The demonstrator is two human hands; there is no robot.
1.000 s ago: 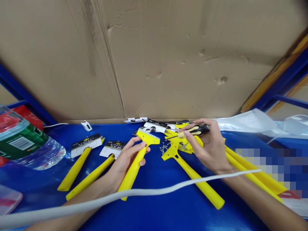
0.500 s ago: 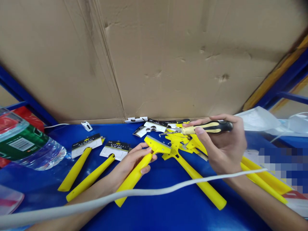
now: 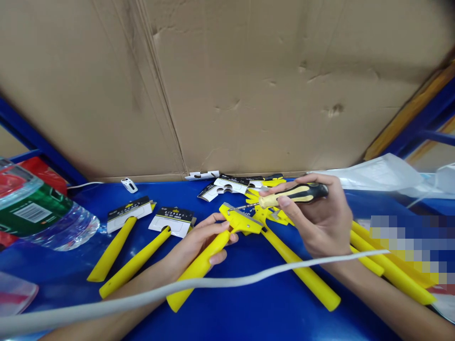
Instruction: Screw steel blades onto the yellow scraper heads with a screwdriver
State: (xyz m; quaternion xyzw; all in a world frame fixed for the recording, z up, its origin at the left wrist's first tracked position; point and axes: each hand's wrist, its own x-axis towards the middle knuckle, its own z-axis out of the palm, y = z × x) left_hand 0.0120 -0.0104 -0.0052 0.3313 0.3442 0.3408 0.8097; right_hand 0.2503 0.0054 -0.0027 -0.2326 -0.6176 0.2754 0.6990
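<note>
Item one, logged from my remote seat: a yellow plastic scraper [image 3: 202, 265] with a flat yellow head [image 3: 241, 219], the landmark for everything below. The left hand [image 3: 194, 248] holds it low over a blue table top [image 3: 249, 310], fingers together and clamped around the handle, forearm entering from the bottom edge.

Item two: a screwdriver with a black-and-yellow handle [image 3: 293, 195], pinched between thumb and fingertips of the right hand [image 3: 322, 222], wrist raised. Its thin steel shaft [image 3: 243, 207] reaches left to just above the scraper head.

I judge the step in hand to be bringing that tip to the head. The next move calls for seating it on whatever fitting lies there, which is too small for me to make out.

Around the scraper: to its left, two black-and-white cardboard cards [image 3: 172, 221] and two loose yellow handles [image 3: 135, 263]; farther left, a clear water bottle with a green label [image 3: 39, 218]. Just beyond it, a heap of yellow scraper parts [image 3: 265, 201]; to its right, more long yellow handles [image 3: 391, 279]. A white cable [image 3: 177, 286] runs in front of it — across both forearms.
</note>
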